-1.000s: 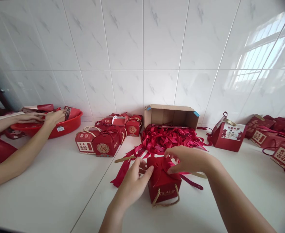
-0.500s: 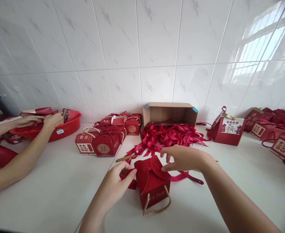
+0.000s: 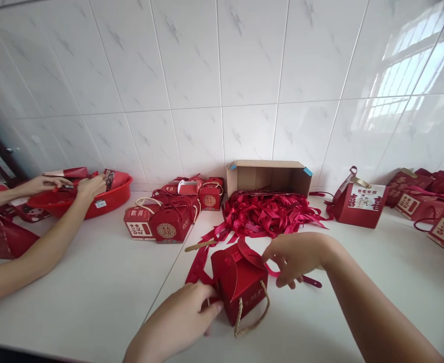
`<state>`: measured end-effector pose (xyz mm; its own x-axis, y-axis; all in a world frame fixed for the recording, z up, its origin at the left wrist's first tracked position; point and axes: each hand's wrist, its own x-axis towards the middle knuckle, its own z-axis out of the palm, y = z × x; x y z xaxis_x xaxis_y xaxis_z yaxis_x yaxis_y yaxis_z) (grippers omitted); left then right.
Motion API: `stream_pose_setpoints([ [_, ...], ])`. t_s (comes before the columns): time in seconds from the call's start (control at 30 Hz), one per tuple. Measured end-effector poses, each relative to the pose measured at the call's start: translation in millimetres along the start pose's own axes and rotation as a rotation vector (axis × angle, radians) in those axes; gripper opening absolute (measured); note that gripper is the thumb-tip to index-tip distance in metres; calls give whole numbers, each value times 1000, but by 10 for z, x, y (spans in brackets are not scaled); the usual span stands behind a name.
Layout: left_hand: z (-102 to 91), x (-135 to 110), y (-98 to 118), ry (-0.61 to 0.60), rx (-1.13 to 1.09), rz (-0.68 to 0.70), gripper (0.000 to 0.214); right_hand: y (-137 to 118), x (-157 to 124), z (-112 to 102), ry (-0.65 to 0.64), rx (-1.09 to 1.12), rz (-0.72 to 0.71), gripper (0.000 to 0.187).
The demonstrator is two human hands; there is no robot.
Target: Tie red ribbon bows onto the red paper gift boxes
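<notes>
A small red gift box (image 3: 244,280) with curved interlocking top flaps stands on the table before me. Its twisted cream rope handle (image 3: 258,322) hangs down the front. At the lower left side of the box is my left hand (image 3: 186,312), thumb and fingers parted and bent towards it. My right hand (image 3: 297,257) hovers by the right side of the top flaps, fingers loosely curved and apart. A pink-red ribbon (image 3: 273,268) passes close to those fingertips. On the left, a wide red ribbon (image 3: 196,267) runs to the box.
Behind the box lie heaped red ribbons (image 3: 267,212), spilling from a cardboard box (image 3: 269,176). Finished-looking red boxes (image 3: 171,222) stand left of it, and a red bag-shaped box (image 3: 362,204) right. A wooden stick (image 3: 199,245) lies near. Another person's hands (image 3: 89,186) work over a red basin (image 3: 116,196).
My left hand has left the wide ribbon and moved down to the box's lower left side. My right hand has shifted right and down from the flaps. The view has turned slightly.
</notes>
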<state>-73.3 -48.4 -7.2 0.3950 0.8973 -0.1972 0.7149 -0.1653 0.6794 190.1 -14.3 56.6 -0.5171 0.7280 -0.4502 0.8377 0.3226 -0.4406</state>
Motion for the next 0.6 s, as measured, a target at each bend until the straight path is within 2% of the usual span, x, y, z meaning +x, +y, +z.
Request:
stream_pose_setpoints([
  [0.13,-6,47,-63,96,-48,-47,24,67,67,12,9,70,65,79],
  [0.2,-27,50,-57,171,-64,-16,26,111,81,3,44,103,68,94],
  [0.3,-69,36,36,307,-135,71,31,157,73,-37,115,146,13,104],
  [0.37,-100,35,135,394,-220,110,35,161,68,-61,177,211,-50,105],
  [0.47,-156,77,283,519,-400,150,40,110,110,-55,314,353,-147,93],
  [0.6,-263,189,437,675,-548,207,39,-54,239,2,593,665,-258,73],
])
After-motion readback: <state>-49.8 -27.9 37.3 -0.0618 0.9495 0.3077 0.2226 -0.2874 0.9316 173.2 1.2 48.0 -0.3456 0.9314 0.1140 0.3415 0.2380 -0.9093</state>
